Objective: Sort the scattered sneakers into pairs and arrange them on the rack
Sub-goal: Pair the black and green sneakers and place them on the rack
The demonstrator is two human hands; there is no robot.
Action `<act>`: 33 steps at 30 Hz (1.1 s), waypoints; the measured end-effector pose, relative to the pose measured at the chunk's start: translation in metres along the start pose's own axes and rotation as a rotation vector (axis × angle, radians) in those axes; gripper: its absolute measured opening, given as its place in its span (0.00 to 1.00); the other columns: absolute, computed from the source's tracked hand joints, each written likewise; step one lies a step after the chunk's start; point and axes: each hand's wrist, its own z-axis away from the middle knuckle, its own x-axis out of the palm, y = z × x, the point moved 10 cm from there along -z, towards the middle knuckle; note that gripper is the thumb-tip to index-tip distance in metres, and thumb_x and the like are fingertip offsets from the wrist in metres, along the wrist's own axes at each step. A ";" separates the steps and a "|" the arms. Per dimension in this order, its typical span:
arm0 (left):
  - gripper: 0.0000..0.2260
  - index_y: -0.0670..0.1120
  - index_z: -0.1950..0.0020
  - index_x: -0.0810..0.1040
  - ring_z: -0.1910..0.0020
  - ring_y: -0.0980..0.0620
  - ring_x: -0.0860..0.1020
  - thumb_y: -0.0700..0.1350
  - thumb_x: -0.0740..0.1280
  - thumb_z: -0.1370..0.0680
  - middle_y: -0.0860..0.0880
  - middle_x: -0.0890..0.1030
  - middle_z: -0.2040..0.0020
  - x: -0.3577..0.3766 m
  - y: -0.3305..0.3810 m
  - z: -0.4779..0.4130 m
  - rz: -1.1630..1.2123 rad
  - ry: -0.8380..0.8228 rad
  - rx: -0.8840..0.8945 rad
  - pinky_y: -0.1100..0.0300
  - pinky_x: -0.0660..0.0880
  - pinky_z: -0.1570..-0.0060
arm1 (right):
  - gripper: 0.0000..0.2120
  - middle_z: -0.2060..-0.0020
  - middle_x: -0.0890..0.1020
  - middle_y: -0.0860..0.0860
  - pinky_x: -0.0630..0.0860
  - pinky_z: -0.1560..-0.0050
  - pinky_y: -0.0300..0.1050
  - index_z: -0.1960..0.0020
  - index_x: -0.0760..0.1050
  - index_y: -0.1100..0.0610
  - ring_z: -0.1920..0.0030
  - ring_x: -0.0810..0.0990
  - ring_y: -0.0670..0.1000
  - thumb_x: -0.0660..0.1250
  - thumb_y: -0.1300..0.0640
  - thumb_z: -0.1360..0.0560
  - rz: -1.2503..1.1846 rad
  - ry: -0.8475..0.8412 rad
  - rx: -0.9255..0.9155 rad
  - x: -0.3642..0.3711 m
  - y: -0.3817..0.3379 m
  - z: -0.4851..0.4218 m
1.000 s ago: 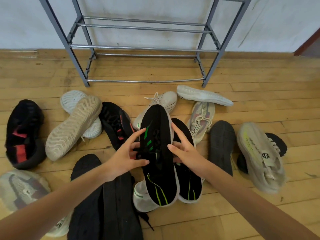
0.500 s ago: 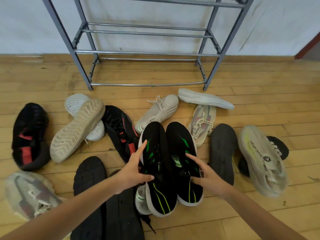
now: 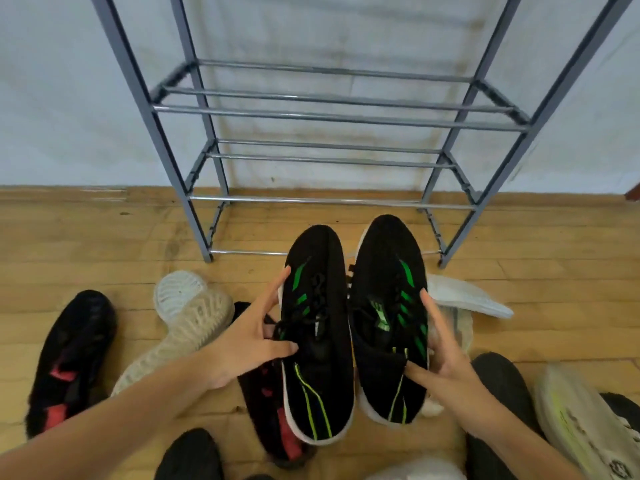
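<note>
Left hand (image 3: 249, 341) grips left black-green sneaker (image 3: 317, 341), right hand (image 3: 446, 358) grips right one (image 3: 389, 323), side by side near rack (image 3: 311, 150).

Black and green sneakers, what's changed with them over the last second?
The left hand and right hand have lifted the black and green sneakers out of the pile, now side by side, toes toward the rack. The other sneakers stay scattered on the floor; the rack's shelves remain bare.
</note>
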 end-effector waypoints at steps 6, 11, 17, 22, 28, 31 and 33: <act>0.45 0.64 0.29 0.58 0.45 0.59 0.80 0.23 0.67 0.32 0.59 0.70 0.34 -0.048 -0.007 0.007 0.078 0.101 -0.049 0.58 0.79 0.50 | 0.46 0.32 0.70 0.39 0.75 0.44 0.35 0.27 0.52 0.36 0.34 0.72 0.39 0.75 0.60 0.33 -0.010 -0.145 0.100 0.047 -0.009 -0.045; 0.50 0.61 0.33 0.62 0.42 0.48 0.80 0.31 0.79 0.45 0.49 0.73 0.34 -0.064 -0.025 0.030 0.204 0.095 -0.161 0.37 0.74 0.43 | 0.60 0.36 0.77 0.50 0.74 0.37 0.47 0.26 0.50 0.37 0.38 0.78 0.47 0.84 0.50 0.47 0.041 -0.206 0.321 0.077 -0.003 -0.038; 0.41 0.56 0.33 0.64 0.41 0.44 0.77 0.25 0.68 0.38 0.48 0.70 0.33 -0.104 -0.014 -0.015 0.224 0.225 -0.216 0.48 0.80 0.56 | 0.49 0.40 0.76 0.52 0.74 0.37 0.53 0.27 0.53 0.38 0.39 0.76 0.50 0.76 0.68 0.34 0.035 -0.136 0.407 0.073 -0.005 -0.104; 0.35 0.51 0.30 0.64 0.51 0.43 0.78 0.23 0.66 0.30 0.43 0.69 0.38 -0.169 -0.001 -0.095 0.028 0.472 -0.134 0.57 0.80 0.66 | 0.45 0.41 0.76 0.52 0.76 0.41 0.54 0.29 0.55 0.40 0.43 0.77 0.51 0.71 0.73 0.32 -0.045 -0.066 0.293 0.071 0.001 -0.211; 0.21 0.41 0.32 0.70 0.56 0.49 0.76 0.29 0.62 0.24 0.41 0.77 0.43 -0.223 0.020 -0.172 -0.126 0.695 -0.050 0.61 0.75 0.62 | 0.42 0.35 0.75 0.51 0.72 0.36 0.57 0.28 0.54 0.40 0.36 0.74 0.53 0.68 0.71 0.29 -0.109 -0.034 0.165 0.074 0.005 -0.315; 0.16 0.41 0.36 0.74 0.47 0.46 0.78 0.31 0.61 0.23 0.40 0.78 0.39 -0.242 0.016 -0.189 -0.110 0.808 0.045 0.55 0.76 0.47 | 0.43 0.31 0.70 0.51 0.70 0.35 0.53 0.24 0.50 0.44 0.33 0.71 0.54 0.68 0.70 0.28 -0.043 -0.035 0.157 0.086 0.010 -0.347; 0.15 0.48 0.39 0.76 0.44 0.48 0.78 0.34 0.62 0.22 0.44 0.79 0.42 -0.244 -0.003 -0.196 -0.175 0.794 -0.029 0.54 0.75 0.43 | 0.44 0.28 0.66 0.51 0.68 0.32 0.52 0.23 0.47 0.46 0.30 0.68 0.54 0.68 0.68 0.27 0.057 -0.060 0.178 0.094 0.024 -0.355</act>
